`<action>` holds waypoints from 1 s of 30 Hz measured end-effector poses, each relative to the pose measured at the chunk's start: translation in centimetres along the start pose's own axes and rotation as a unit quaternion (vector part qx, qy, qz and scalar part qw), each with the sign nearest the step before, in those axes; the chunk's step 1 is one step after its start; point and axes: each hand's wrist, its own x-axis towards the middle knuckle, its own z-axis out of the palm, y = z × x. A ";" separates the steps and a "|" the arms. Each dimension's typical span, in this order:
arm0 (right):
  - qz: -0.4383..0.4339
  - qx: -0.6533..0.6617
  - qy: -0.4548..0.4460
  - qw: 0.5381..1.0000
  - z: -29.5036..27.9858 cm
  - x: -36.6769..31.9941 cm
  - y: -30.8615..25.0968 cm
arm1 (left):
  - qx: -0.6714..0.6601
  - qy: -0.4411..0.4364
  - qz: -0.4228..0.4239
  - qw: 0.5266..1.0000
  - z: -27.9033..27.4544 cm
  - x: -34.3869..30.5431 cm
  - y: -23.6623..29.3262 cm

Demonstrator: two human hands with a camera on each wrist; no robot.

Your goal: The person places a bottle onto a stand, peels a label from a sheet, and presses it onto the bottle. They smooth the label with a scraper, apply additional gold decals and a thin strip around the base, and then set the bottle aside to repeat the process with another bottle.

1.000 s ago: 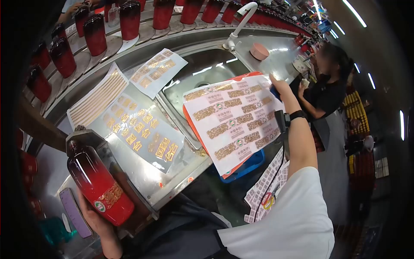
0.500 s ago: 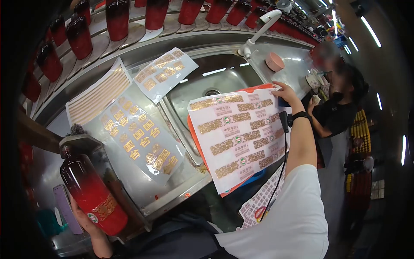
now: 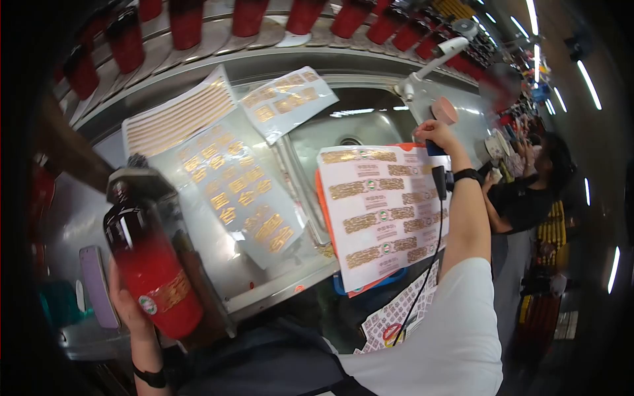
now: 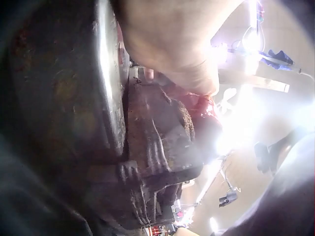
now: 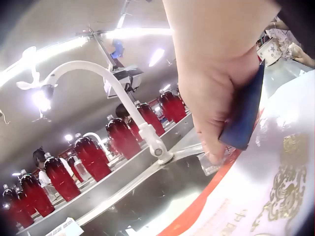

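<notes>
My left hand [image 3: 132, 307] is curled round the lower side of a glossy bottle [image 3: 148, 264], black at the neck and fading to red. A gold decal with a round green-and-white label sits near its base. The bottle lies slanted along a dark stand [image 3: 198, 290]. My right hand [image 3: 444, 140] holds a flat blue scraper [image 5: 244, 110] against its palm. Its fingertips pinch a small clear piece of film [image 5: 210, 164] at the far corner of a white decal sheet [image 3: 370, 228]. Gold pattern strips cover this sheet, and an orange-red backing [image 3: 325, 214] shows beneath it.
More gold decal sheets [image 3: 247, 231] lie left of the steel sink [image 3: 380, 132]. A white faucet [image 3: 436, 63] and pink bowl [image 3: 444, 110] stand beyond. Red bottles [image 3: 186, 26] line the back conveyor. A purple case [image 3: 99, 287] lies left; another person [image 3: 528, 198] works at right.
My right hand has shifted to the far corner of the decal sheet, its fingertips now closed together there. My left hand stays on the bottle. The head view has turned slightly.
</notes>
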 end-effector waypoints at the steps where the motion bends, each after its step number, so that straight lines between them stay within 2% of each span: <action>1: -0.009 0.001 -0.014 1.000 0.8 -0.5 -2.8 | 0.020 0.031 -0.003 0.999 -0.6 -0.6 -0.9; 2: -0.036 -0.059 0.001 0.998 2.2 -1.3 -6.3 | -0.031 0.005 -0.026 0.999 0.0 -0.6 -0.6; 3: -0.067 -0.115 0.013 0.991 4.0 -2.0 -9.9 | -0.023 -0.010 0.002 1.000 0.0 -0.5 -0.9; 5: -0.164 -0.064 -0.058 0.983 8.4 -3.5 -16.1 | -0.011 -0.034 -0.005 0.999 1.9 -0.3 0.9; 6: -0.196 -0.064 -0.087 0.975 11.0 -5.2 -19.3 | -0.033 -0.051 -0.029 0.998 3.7 0.5 3.5; 7: -0.227 -0.064 -0.114 0.965 13.7 -7.5 -22.6 | 0.019 -0.088 -0.014 0.996 2.6 0.3 3.5; 8: -0.256 -0.075 -0.136 0.954 16.3 -10.2 -26.0 | 0.105 -0.158 0.057 0.980 1.1 0.4 3.0; 9: -0.283 -0.090 -0.154 0.943 18.6 -13.0 -29.0 | 0.196 -0.202 0.075 0.957 0.9 0.5 4.7; 11: -0.448 -0.115 -0.161 0.872 22.5 -17.0 -32.8 | 0.284 -0.199 0.124 0.930 2.0 0.1 6.4; 13: -0.448 -0.106 -0.224 0.859 25.1 -20.5 -36.4 | 0.336 -0.162 0.093 0.923 2.5 -0.4 5.8; 15: -0.469 -0.092 -0.232 0.847 27.0 -22.7 -39.1 | 0.293 -0.140 0.095 0.941 2.7 -0.2 6.7; 18: -0.475 -0.061 -0.223 0.849 29.2 -24.7 -41.5 | 0.369 -0.114 0.192 0.902 2.8 -0.2 7.8; 21: -0.457 -0.042 -0.200 0.865 30.9 -25.0 -41.6 | 0.397 -0.127 0.213 0.884 2.6 -0.3 7.9; 22: -0.416 -0.033 -0.209 0.884 31.3 -24.9 -41.4 | 0.393 -0.128 0.212 0.886 2.5 -0.3 8.1; 23: -0.375 -0.024 -0.218 0.901 31.4 -24.9 -41.4 | 0.348 -0.137 0.186 0.908 2.4 -0.4 8.3; 27: -0.409 -0.084 -0.183 0.890 31.1 -24.9 -41.6 | 0.232 -0.141 0.132 0.954 2.8 -0.7 8.4; 30: -0.413 -0.088 -0.165 0.891 31.1 -25.0 -41.5 | 0.219 -0.109 0.131 0.961 3.5 -0.7 7.1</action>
